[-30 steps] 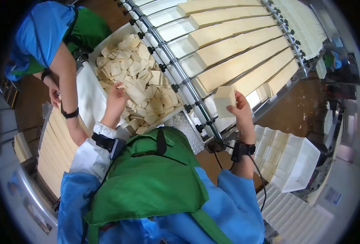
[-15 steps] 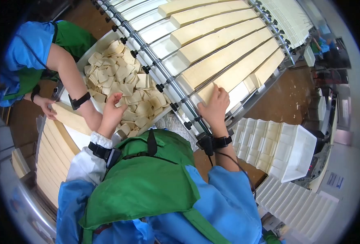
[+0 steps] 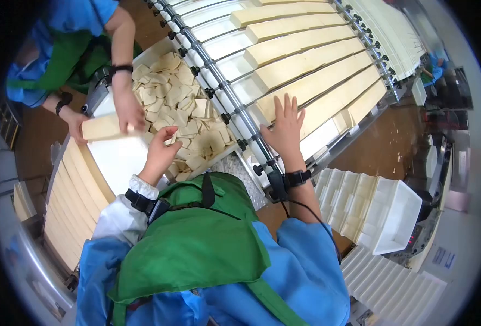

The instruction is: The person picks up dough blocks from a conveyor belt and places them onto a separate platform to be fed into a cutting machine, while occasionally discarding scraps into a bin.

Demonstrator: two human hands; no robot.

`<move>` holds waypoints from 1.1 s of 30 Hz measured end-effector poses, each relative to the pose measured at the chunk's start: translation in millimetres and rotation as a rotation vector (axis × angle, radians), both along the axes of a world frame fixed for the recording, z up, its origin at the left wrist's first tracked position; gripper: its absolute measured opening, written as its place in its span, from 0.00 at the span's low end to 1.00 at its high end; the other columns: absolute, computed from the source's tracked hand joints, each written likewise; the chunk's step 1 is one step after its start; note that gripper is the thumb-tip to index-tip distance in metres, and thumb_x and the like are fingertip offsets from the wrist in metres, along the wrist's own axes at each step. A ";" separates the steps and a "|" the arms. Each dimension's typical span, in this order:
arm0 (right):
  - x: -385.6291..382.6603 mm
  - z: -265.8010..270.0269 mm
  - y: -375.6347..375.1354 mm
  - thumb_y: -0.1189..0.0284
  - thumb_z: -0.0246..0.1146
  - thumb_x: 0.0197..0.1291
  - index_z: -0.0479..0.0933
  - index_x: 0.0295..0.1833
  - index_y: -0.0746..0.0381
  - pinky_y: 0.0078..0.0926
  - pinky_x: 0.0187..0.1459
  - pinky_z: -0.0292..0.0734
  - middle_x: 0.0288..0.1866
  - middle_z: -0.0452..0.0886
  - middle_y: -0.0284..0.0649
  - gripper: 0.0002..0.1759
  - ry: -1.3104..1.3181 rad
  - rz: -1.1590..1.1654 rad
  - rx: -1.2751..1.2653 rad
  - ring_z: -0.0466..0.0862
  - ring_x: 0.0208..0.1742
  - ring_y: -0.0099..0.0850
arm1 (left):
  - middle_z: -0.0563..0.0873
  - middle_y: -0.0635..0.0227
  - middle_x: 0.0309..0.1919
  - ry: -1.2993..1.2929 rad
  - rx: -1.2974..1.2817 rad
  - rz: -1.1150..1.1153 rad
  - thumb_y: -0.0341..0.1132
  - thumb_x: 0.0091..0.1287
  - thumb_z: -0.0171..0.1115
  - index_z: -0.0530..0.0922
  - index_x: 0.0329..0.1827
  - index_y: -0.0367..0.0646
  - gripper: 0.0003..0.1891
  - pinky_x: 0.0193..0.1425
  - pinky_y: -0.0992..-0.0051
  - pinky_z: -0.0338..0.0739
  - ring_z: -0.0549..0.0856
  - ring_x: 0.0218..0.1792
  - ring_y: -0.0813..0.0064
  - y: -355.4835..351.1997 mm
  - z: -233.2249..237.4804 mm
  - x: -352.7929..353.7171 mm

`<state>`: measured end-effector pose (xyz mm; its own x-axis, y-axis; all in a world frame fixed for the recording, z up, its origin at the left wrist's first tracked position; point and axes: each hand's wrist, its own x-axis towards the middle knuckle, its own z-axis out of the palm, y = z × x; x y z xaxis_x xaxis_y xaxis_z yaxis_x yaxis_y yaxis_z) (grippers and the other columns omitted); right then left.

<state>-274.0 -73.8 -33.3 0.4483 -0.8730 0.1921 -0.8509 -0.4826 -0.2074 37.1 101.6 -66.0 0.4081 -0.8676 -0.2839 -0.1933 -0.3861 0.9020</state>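
Note:
My right hand [image 3: 286,127], fingers spread, rests at the near end of a long pale block [image 3: 316,87] on the conveyor, where several such blocks lie in lanes between thin rods. My left hand [image 3: 163,152] is raised beside a bin full of thin pale slices [image 3: 175,103]. Its thumb and fingertips are curled toward each other but apart, with nothing visible between them. A metal rail [image 3: 218,81] with black knobs runs between the bin and the blocks.
At the left a co-worker's two hands [image 3: 129,111] hold a pale block [image 3: 101,127] over a white surface [image 3: 123,163]. More long blocks [image 3: 72,190] lie below it. Stacked white trays [image 3: 395,217] stand at the right. A person [image 3: 436,68] is far off at the upper right.
My right hand has spread its fingers and moved slightly up. My left hand has shifted a little right. The co-worker's near arm has moved up and back, and their block lies differently.

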 end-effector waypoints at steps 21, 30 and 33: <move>24.0 -22.4 -32.4 0.61 0.77 0.51 0.64 0.77 0.65 0.64 0.81 0.45 0.81 0.64 0.51 0.50 0.168 0.108 -0.061 0.57 0.84 0.50 | 0.86 0.64 0.48 0.051 0.006 0.174 0.27 0.64 0.68 0.81 0.55 0.38 0.16 0.61 0.72 0.78 0.83 0.53 0.71 24.9 15.8 16.5; 41.3 -24.6 -40.6 0.47 0.78 0.50 0.56 0.83 0.60 0.67 0.81 0.40 0.85 0.56 0.54 0.61 0.306 -0.072 -0.058 0.49 0.87 0.51 | 0.87 0.60 0.43 -0.006 -0.016 0.303 0.32 0.60 0.70 0.81 0.55 0.38 0.20 0.52 0.68 0.83 0.86 0.45 0.67 72.7 -13.1 49.0; 51.6 -19.8 -34.9 0.49 0.78 0.50 0.54 0.84 0.59 0.69 0.80 0.43 0.85 0.51 0.58 0.62 0.442 -0.156 -0.037 0.47 0.87 0.56 | 0.86 0.59 0.40 -0.037 0.014 0.438 0.32 0.59 0.69 0.82 0.55 0.39 0.20 0.48 0.68 0.84 0.87 0.43 0.65 125.5 -23.8 60.9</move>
<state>-222.4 -108.7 -53.1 0.3585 -0.9325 0.0445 -0.9166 -0.3426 0.2060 98.0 227.1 -89.8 0.7469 -0.6065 -0.2725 -0.0410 -0.4510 0.8916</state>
